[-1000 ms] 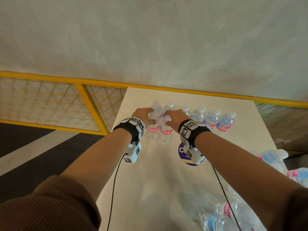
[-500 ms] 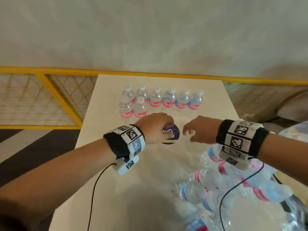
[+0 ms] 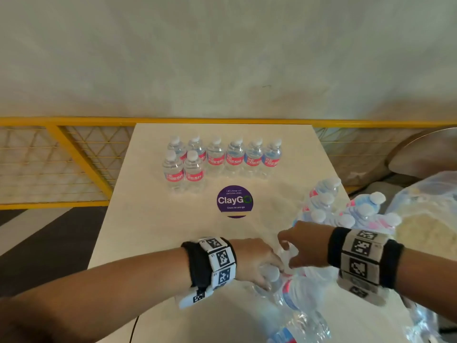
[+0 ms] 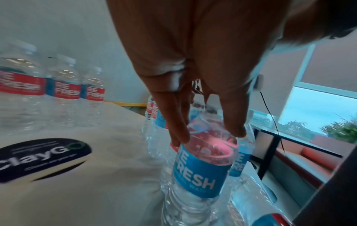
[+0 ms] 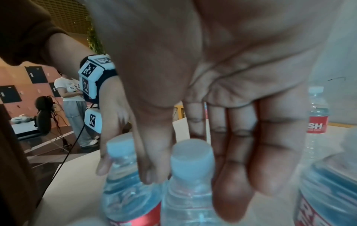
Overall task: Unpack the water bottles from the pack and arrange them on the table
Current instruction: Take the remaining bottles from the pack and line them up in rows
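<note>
Several clear water bottles [image 3: 235,157] with red and blue labels stand in a row at the far end of the beige table [image 3: 173,231], with two more [image 3: 183,172] in front at the left. The torn plastic pack [image 3: 346,211] with more bottles lies near right. My left hand [image 3: 262,268] [image 4: 208,134] grips the top of a blue-labelled bottle [image 4: 201,172] [image 3: 270,273] at the pack's near edge. My right hand [image 3: 289,248] [image 5: 191,191] hovers just right of it, fingers straight around the neck of the neighbouring bottle [image 5: 191,152], not closed.
A round purple ClayGo sticker [image 3: 235,201] marks the table's middle. A yellow mesh railing [image 3: 74,154] runs behind and left of the table. A pale plastic bag [image 3: 432,206] sits at the right. A person [image 5: 71,97] stands in the background.
Both hands left two bottles standing in front of the far row and drew back to the pack. The left hand has taken hold of a bottle top.
</note>
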Available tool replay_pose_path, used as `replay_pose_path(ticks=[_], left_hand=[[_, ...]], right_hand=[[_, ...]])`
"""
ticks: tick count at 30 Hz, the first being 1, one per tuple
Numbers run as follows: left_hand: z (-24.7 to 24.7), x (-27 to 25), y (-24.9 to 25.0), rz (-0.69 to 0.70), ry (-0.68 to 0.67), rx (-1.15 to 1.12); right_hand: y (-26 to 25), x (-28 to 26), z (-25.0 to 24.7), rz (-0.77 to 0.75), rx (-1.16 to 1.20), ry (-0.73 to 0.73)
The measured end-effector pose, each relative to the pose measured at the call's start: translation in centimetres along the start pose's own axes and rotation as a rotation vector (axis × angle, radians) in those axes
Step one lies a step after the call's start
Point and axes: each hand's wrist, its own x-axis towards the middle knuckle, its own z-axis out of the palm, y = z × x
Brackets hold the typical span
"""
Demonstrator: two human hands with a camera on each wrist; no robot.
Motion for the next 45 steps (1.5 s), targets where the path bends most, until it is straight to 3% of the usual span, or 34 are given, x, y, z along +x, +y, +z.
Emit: replay_pose_path(ticks=[5, 12, 15, 23, 30, 35, 39, 45], left_hand=[[-2.4, -2.1, -3.1, -0.188, 0.200, -0.210], [-8.4, -3.8, -8.3, -0.468, 0.471, -0.143], [-9.4, -3.8, -10.0, -0.568, 0.526, -0.139], [-9.4, -3.7, -11.9, -0.621, 0.524, -0.166], [-10.1, -3.8, -12.2, -0.566, 0.362, -0.095], [-10.5, -3.5, -11.9, -0.659, 0.342, -0.059], [-10.8, -2.9, -11.6, -0.731, 0.293, 0.106], [-11.4, -2.8, -10.6, -0.683, 0.256, 0.226]], right_hand=[[-0.1, 1.4, -3.0, 0.006, 0.125, 0.161], [-1.5, 5.2, -8.6, -0.041, 0.096, 0.314], [-2.2, 7.3, -10.0, -0.040, 0.093, 0.332], [-3.5, 11.1, -10.4, -0.035, 0.124, 0.316], [-3.1, 11.6, -10.1, -0.024, 0.144, 0.334], [-3.2, 11.5, -10.0, 0.004, 0.151, 0.341], [-3.0, 11.5, -10.1, 0.057, 0.141, 0.343], [-3.3, 11.7, -9.9, 0.098, 0.177, 0.364]])
